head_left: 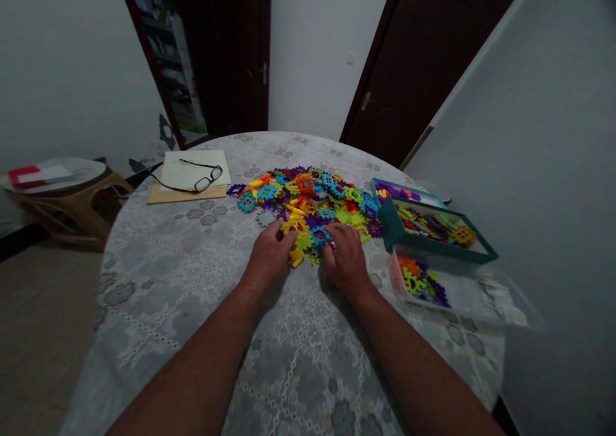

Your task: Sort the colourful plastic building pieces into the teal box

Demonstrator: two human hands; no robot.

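A heap of colourful plastic gear-shaped building pieces [308, 189] lies on the tablecloth. At its near edge, my left hand [269, 253] pinches a yellow gear-shaped piece [299, 224] between thumb and fingers. My right hand [347, 256] is closed on a blue square gear-shaped piece [319, 235], just to the right of the yellow one. Whether these two pieces touch, I cannot tell. Between the hands lie a lime-green piece [303, 242] and a smaller yellow piece [296, 257].
Right of the heap stand a green box [437, 246] with more pieces and a clear plastic container [418, 301] partly filled with them. Black-framed glasses [202, 184] rest on paper and a board [187, 197] at the left. A stool [72, 198] stands beyond the table.
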